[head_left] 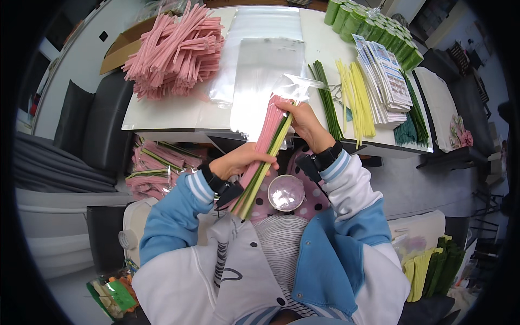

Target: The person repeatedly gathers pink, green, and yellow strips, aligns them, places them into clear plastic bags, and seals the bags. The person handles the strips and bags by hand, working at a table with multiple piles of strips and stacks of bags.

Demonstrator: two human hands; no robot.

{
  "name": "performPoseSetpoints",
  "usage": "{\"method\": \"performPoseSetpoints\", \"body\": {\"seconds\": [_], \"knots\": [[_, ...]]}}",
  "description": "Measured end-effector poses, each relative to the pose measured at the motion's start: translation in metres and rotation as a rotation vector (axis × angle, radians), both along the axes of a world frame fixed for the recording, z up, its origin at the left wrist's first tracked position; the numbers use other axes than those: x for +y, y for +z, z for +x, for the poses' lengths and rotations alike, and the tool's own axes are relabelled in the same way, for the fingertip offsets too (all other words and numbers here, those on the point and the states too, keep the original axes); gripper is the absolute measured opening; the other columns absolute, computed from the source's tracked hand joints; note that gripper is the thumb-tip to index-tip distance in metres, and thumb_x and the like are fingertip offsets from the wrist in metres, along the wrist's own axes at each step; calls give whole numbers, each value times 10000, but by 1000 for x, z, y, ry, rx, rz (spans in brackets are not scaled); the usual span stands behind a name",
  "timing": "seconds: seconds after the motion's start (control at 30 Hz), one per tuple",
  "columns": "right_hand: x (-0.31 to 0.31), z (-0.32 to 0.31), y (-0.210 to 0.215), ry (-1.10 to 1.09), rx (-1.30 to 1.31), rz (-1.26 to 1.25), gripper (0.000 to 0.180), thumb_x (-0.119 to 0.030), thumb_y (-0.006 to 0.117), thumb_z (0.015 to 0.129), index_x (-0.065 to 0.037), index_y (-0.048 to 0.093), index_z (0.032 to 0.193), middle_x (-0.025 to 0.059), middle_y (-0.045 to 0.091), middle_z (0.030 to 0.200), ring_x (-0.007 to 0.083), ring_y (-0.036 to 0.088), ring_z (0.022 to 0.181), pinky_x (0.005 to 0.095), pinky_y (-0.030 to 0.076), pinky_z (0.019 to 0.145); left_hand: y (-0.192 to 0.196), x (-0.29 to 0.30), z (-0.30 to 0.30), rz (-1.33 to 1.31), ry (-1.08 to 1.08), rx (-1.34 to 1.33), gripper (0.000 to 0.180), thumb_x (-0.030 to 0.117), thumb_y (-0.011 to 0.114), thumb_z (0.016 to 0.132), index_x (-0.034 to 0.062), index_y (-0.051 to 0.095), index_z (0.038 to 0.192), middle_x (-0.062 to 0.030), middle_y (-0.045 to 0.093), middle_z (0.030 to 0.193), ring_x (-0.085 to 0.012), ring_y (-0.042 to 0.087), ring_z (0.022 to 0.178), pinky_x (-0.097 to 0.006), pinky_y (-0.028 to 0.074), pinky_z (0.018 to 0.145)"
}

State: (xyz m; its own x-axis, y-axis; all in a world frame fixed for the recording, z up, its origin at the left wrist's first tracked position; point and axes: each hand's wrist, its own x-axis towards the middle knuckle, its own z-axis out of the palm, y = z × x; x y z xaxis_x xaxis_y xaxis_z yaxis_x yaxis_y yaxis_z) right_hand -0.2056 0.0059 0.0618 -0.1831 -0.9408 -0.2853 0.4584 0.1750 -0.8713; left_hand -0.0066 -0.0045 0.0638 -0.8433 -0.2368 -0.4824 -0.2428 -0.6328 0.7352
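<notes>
A bundle of pink, dark green and pale yellow chenille stems (265,132) slants in front of my body, its upper end near the table's front edge. My left hand (244,160) is closed around its middle. Farther up, my right hand (307,125) pinches the bundle by its top end. A glossy clear plastic flap (303,81) shows just beyond the right fingers; whether they touch it I cannot tell. Flat clear plastic bags (268,57) lie stacked on the table beyond both hands.
On the white table (162,116) are a pink stem heap (176,51), dark green stems (326,100), yellow stems (357,103), printed card stacks (385,81) and green rolls (374,32). Bagged bundles (157,168) sit below left. A round clear-topped container (286,193) rests at my lap.
</notes>
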Motion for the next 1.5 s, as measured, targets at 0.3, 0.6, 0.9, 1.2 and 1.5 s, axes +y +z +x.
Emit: {"method": "performPoseSetpoints", "body": {"seconds": [0.3, 0.6, 0.9, 1.2, 1.5], "knots": [[34, 7, -25, 390, -276, -50, 379, -248, 496, 951, 57, 506, 1176, 137, 590, 1130, 228, 585, 1030, 360, 450, 933, -5, 11, 17, 93, 113, -31, 283, 92, 617, 853, -63, 536, 1076, -161, 657, 893, -194, 670, 704, -260, 565, 578], [51, 0, -42, 411, -31, 45, 339, -246, 536, 927, 67, 600, 1040, 122, 636, 1002, 178, 604, 941, 284, 464, 858, -16, 1, -15, 212, 198, -44, 337, 121, 621, 861, -82, 506, 1105, -200, 643, 915, -242, 668, 757, -312, 585, 674], [33, 8, -37, 208, 115, 159, 258, -212, 627, 871, 43, 642, 897, 74, 647, 803, 131, 602, 651, 249, 490, 624, -29, 6, -17, 269, 286, 91, 362, 237, 518, 935, -71, 514, 1123, -222, 624, 949, -289, 655, 833, -368, 567, 727], [33, 22, -42, 280, 21, 98, 320, -228, 676, 835, 66, 620, 949, 107, 643, 814, 155, 617, 685, 267, 491, 598, -24, 4, -13, 239, 200, 10, 329, 144, 529, 919, -116, 474, 1113, -251, 612, 977, -313, 655, 856, -391, 567, 758], [29, 18, -37, 112, -11, 139, 336, -201, 703, 808, 66, 607, 987, 103, 647, 836, 157, 623, 684, 277, 502, 595, -6, 54, 19, 295, 118, 25, 326, 130, 605, 871, -44, 491, 1122, -198, 629, 988, -278, 648, 881, -367, 563, 746]]}}
